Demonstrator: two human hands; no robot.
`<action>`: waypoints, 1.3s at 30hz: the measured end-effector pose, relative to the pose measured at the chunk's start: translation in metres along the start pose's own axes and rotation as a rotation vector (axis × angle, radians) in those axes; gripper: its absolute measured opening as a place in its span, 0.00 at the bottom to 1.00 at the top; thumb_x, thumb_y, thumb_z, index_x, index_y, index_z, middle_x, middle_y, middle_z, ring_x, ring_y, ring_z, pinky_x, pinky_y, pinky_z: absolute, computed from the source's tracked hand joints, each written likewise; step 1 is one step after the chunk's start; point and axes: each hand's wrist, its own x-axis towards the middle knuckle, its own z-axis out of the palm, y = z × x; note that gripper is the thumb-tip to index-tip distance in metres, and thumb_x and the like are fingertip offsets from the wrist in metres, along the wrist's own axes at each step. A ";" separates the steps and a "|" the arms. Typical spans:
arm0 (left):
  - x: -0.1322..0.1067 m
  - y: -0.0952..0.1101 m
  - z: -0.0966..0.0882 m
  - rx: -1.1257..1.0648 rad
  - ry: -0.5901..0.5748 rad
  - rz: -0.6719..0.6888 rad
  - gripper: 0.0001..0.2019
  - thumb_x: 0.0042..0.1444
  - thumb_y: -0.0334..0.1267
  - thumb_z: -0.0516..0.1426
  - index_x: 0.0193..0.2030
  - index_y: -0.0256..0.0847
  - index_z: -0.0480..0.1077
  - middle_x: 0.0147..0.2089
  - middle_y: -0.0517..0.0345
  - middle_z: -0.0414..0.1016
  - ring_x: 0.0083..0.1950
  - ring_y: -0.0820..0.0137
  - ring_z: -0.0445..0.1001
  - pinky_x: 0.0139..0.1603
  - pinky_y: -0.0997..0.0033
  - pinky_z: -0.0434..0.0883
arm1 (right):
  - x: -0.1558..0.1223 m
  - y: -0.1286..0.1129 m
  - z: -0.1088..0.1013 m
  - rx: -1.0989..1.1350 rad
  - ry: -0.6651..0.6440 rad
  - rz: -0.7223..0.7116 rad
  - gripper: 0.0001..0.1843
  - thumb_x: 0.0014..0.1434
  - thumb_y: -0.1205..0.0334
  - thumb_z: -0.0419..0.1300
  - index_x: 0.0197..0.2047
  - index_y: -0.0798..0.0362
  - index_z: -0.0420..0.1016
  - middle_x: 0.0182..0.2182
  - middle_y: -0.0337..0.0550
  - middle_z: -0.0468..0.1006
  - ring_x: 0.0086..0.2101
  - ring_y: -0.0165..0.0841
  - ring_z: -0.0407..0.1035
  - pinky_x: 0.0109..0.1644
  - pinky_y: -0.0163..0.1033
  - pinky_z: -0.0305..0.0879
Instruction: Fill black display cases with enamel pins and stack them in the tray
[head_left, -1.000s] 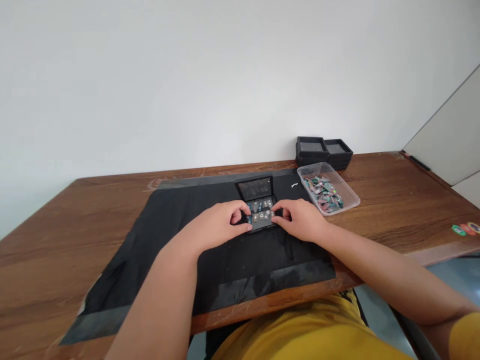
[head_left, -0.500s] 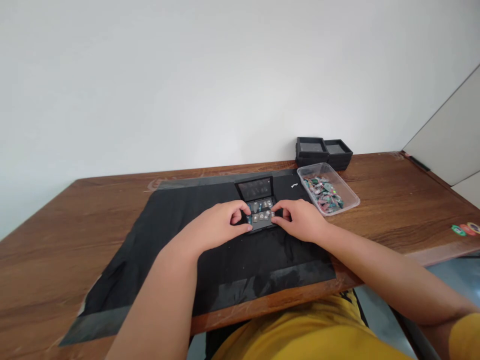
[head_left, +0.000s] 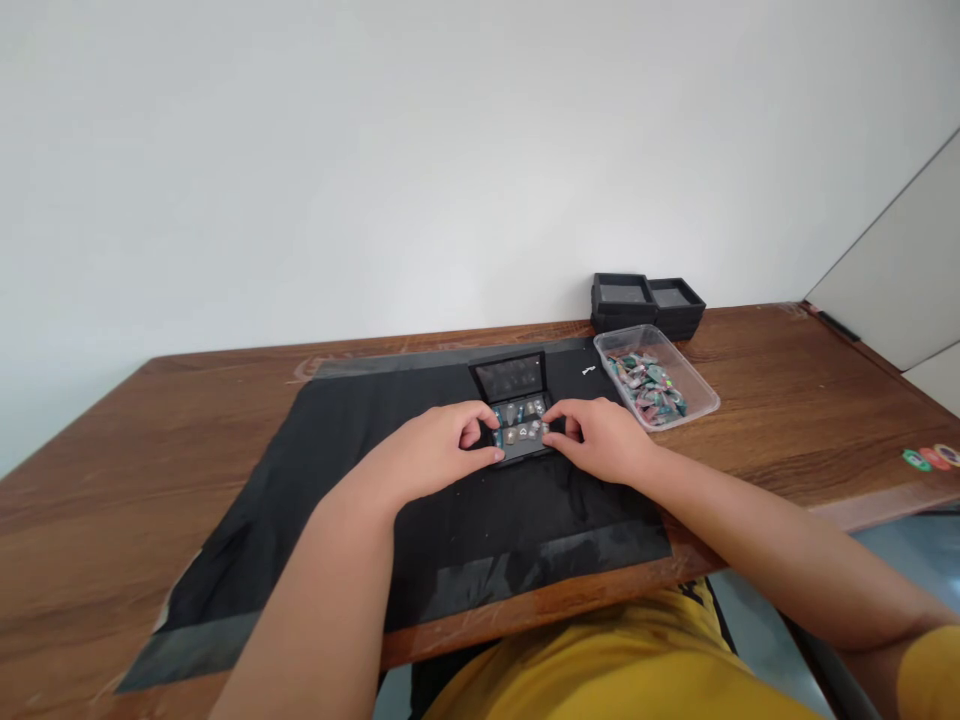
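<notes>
A small black case (head_left: pixel 523 450) lies on the black mat with its lid (head_left: pixel 511 379) tilted up at the back. Inside it are two rows of small glossy pieces (head_left: pixel 523 433), teal, clear and silver, shaped like press-on nails. My left hand (head_left: pixel 442 445) grips the case's left edge, thumb at the front corner and curled fingers further back. On the right edge, the thumb and index finger of my right hand (head_left: pixel 600 440) hold in the same way. My fingertips cover the outermost pieces, so whether they touch them is hard to make out.
A clear plastic tub (head_left: pixel 701 405) to the right holds many small packets (head_left: pixel 646 385). Behind it stand stacked black trays (head_left: pixel 622 290) against the wall. A white scrap (head_left: pixel 589 371) lies on the black mat (head_left: pixel 337 420). Round coloured stickers (head_left: pixel 934 459) sit at the wooden table's right edge.
</notes>
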 end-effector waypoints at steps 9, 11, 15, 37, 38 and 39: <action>0.001 0.001 -0.001 0.016 -0.004 -0.003 0.14 0.54 0.49 0.57 0.43 0.45 0.72 0.29 0.63 0.69 0.29 0.68 0.67 0.29 0.69 0.58 | 0.000 0.000 0.000 0.003 0.005 -0.004 0.11 0.62 0.58 0.65 0.47 0.48 0.81 0.27 0.35 0.79 0.28 0.28 0.67 0.31 0.35 0.51; 0.001 0.002 -0.001 0.023 -0.010 -0.007 0.14 0.54 0.50 0.56 0.43 0.45 0.71 0.29 0.63 0.68 0.29 0.68 0.67 0.29 0.69 0.59 | 0.000 0.001 0.001 0.005 0.005 -0.007 0.11 0.62 0.58 0.65 0.47 0.49 0.81 0.27 0.35 0.79 0.28 0.28 0.67 0.31 0.35 0.51; -0.001 0.004 -0.003 0.015 -0.019 -0.021 0.16 0.55 0.52 0.55 0.44 0.46 0.71 0.29 0.63 0.68 0.29 0.68 0.67 0.29 0.69 0.58 | 0.001 0.002 0.001 0.009 0.006 -0.007 0.11 0.61 0.58 0.65 0.47 0.48 0.81 0.27 0.35 0.79 0.28 0.28 0.67 0.31 0.35 0.51; -0.002 -0.001 -0.002 0.019 0.027 0.008 0.16 0.55 0.53 0.55 0.44 0.46 0.73 0.28 0.63 0.69 0.28 0.68 0.68 0.28 0.69 0.59 | 0.001 0.005 0.003 0.012 0.027 -0.015 0.11 0.62 0.59 0.65 0.48 0.49 0.81 0.28 0.36 0.78 0.29 0.29 0.67 0.34 0.35 0.53; -0.002 -0.001 -0.002 0.019 0.027 0.007 0.16 0.55 0.52 0.55 0.44 0.46 0.73 0.28 0.63 0.69 0.28 0.68 0.68 0.28 0.69 0.59 | 0.001 0.005 0.003 0.011 0.026 -0.016 0.11 0.62 0.59 0.65 0.48 0.49 0.81 0.28 0.35 0.78 0.29 0.29 0.67 0.34 0.36 0.53; -0.003 0.000 -0.002 0.020 0.027 0.008 0.16 0.55 0.52 0.55 0.44 0.46 0.73 0.28 0.63 0.70 0.28 0.68 0.68 0.28 0.69 0.59 | 0.001 0.005 0.003 0.009 0.024 -0.018 0.11 0.62 0.59 0.65 0.48 0.49 0.81 0.28 0.35 0.78 0.29 0.29 0.67 0.34 0.36 0.53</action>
